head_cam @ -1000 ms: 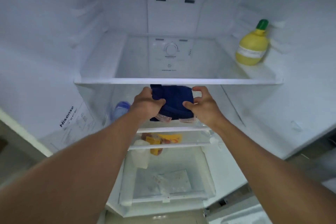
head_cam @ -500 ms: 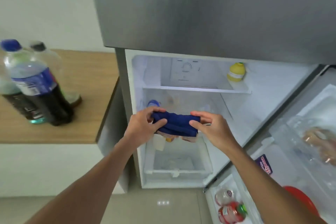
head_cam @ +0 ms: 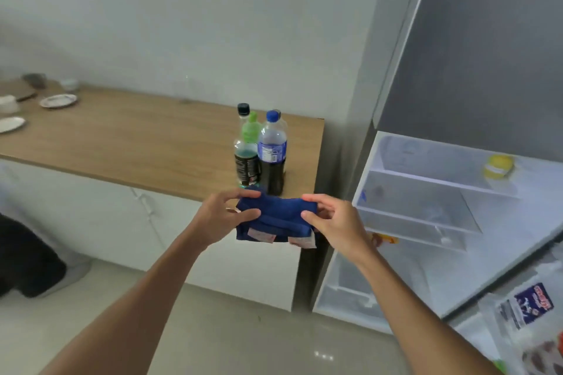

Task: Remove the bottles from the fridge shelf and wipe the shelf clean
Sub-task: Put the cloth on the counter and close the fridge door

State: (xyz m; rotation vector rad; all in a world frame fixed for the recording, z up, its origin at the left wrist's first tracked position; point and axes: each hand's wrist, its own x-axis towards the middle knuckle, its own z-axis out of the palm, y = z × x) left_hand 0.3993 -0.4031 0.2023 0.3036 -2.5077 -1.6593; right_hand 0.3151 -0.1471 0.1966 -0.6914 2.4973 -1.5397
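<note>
Left hand [head_cam: 224,216] and right hand [head_cam: 336,224] pinch opposite ends of a folded dark-blue cloth [head_cam: 275,218], soft and creased, before the wooden counter [head_cam: 137,143]. Cylindrical plastic bottles [head_cam: 260,152] stand clustered on its corner. The glass fridge shelf [head_cam: 426,189] lies bare beside a yellow lemon-shaped bottle [head_cam: 498,166].

I find the bottles [head_cam: 259,152] clustered at the wooden counter's [head_cam: 128,143] right end, blocking that corner; the counter left of them lies bare. The fridge's top shelf [head_cam: 432,179] is open apart from a yellow bottle [head_cam: 498,166] at its right.
</note>
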